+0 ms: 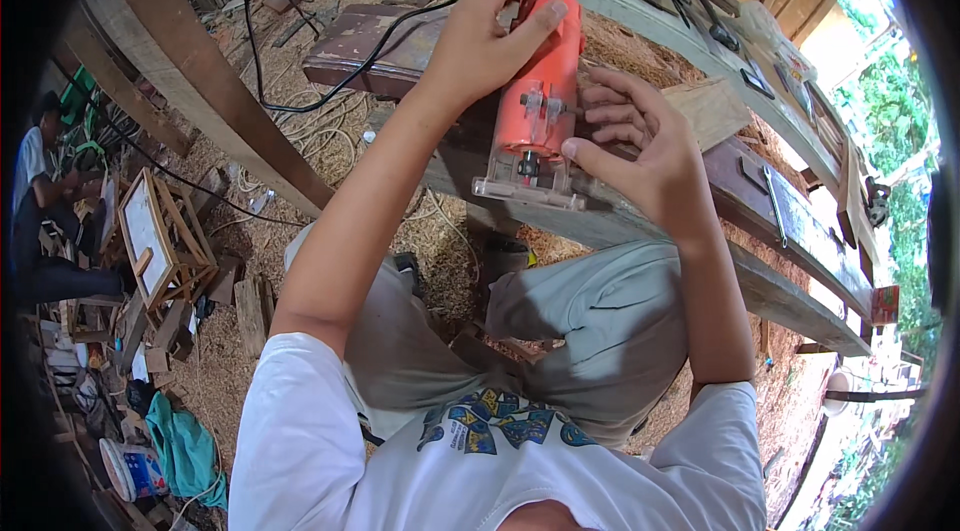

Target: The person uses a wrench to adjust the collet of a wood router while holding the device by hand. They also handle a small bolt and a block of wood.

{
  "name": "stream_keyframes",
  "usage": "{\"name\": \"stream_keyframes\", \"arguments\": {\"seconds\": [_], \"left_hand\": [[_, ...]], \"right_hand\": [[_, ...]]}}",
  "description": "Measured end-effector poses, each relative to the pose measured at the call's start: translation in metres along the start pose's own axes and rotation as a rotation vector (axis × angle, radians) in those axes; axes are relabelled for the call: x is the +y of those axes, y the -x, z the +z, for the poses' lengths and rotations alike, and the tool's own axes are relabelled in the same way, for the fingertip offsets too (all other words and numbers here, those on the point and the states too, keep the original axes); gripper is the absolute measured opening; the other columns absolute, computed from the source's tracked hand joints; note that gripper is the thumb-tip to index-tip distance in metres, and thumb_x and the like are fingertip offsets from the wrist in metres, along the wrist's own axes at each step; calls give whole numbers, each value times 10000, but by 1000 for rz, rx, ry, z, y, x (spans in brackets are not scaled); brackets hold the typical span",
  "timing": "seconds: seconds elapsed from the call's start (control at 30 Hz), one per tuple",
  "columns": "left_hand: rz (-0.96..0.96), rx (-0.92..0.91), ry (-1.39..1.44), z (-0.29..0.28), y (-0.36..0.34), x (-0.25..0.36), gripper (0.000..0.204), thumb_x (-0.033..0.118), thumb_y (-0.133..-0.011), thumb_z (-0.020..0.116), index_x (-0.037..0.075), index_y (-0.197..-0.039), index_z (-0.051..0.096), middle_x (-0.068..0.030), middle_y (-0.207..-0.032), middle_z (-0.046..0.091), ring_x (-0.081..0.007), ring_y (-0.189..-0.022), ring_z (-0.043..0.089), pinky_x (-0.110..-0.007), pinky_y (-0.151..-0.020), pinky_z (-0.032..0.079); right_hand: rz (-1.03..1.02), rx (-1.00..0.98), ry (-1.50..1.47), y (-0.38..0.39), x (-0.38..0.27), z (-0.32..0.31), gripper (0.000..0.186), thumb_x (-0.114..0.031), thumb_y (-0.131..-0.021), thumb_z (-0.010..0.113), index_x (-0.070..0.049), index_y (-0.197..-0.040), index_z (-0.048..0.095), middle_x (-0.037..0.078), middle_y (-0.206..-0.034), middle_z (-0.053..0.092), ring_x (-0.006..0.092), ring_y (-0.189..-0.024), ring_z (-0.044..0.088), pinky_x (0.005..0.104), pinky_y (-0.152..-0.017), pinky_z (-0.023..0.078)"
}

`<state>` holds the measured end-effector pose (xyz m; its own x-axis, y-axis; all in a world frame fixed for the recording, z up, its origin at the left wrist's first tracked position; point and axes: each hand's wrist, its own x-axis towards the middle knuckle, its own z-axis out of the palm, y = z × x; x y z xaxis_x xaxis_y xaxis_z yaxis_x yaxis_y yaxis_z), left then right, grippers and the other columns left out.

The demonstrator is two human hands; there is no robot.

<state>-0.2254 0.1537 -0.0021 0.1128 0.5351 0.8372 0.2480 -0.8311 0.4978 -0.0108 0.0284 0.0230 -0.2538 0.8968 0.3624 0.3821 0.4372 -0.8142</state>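
Grip of the left hand [495, 31] is clamped on the upper end of the router [548, 61], with the thumb laid along its orange body. Grip of the right hand [650, 151] is apart: its thumb tip seems to touch the router low down, while the fingers are curved and spread just beside the metal clamp [545, 105]; whether one of them touches this clamp, I cannot tell.

As for its place, the router is over the near edge of the plank tabletop [610, 226], with its clear base [530, 194] turned toward the person. If any part of it rests on the wood, this view does not show. The black cord [390, 35] goes from behind the left hand across the brown board [335, 53], at the left end of the tabletop. Behind the right hand lies a pale wood piece [715, 109].

About the handling, I judge that the router is stiff and rather heavy for its size, with most of the weight in the orange body. This body looks smooth, so it may slip a little; a full wrap of the palm around it would be the safest hold. The clear base, probably plastic, is likely the more fragile part and should not carry the load.
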Motion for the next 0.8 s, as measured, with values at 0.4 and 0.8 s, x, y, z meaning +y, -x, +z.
{"name": "stream_keyframes", "arguments": {"seconds": [0.4, 0.8], "left_hand": [[-119, -98, 105, -1, 11, 2, 279, 178, -1074, 606, 30, -1271, 735, -84, -1177, 739, -172, -1118, 671, -323, -1003, 516], [-187, -49, 140, 3, 6, -4, 303, 183, -1055, 610, -2, -1258, 738, -106, -1205, 740, -200, -1094, 687, -332, -1002, 520]], "right_hand": [[-256, -28, 243, -2, -8, 10, 815, -190, -741, 968, -23, -1441, 585, 164, -1438, 569, 277, -1204, 665, 391, -985, 593], [34, -104, -109, -5, 6, 1, 858, -95, -856, 898, 53, -1571, 448, 245, -1635, 445, 339, -1455, 520, 476, -1186, 456]]}}
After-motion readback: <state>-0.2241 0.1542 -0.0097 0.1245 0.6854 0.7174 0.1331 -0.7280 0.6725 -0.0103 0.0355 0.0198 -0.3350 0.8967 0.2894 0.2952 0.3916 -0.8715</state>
